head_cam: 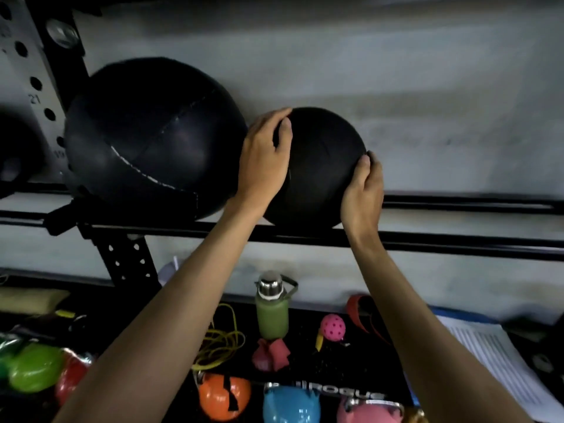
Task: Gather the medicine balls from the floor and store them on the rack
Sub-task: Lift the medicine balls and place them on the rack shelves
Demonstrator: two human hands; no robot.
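Nearest, on a low black shelf, stand an orange kettlebell [224, 398], a blue one [291, 406] and a pink one [369, 412], with a yellow rope [219, 340], a green bottle [272, 312] and a pink holed ball [332, 328] behind them. Above these, both bare arms reach up: the left hand [264, 160] curls over the upper left of a small black medicine ball [320, 166] and the right hand [363, 190] cups its right side, so both grip it. The ball's underside meets the front rail of the rack [457, 242], just beside a larger black medicine ball [146, 138] already on the rails, with the grey wall [396, 71] behind.
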